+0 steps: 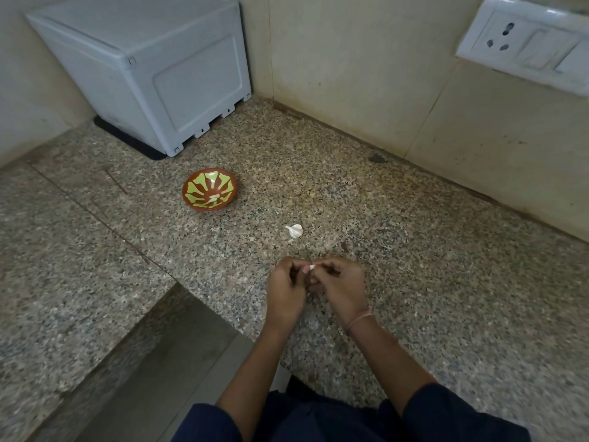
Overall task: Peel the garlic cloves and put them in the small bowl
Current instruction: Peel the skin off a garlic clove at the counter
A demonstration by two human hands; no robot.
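One head-worn wide-angle view, steeply down onto the counter (pixel 318 186), near left hand (pixel 284 287) and right hand (pixel 340 287)

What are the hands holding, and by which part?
A small garlic clove, pinched between the left hand and the right hand; only one pale end shows, so the exact hold cannot be told.

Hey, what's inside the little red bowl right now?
The small bowl shows its yellow-green pattern and one small pale piece, maybe a peeled clove. Nothing covers its inside.
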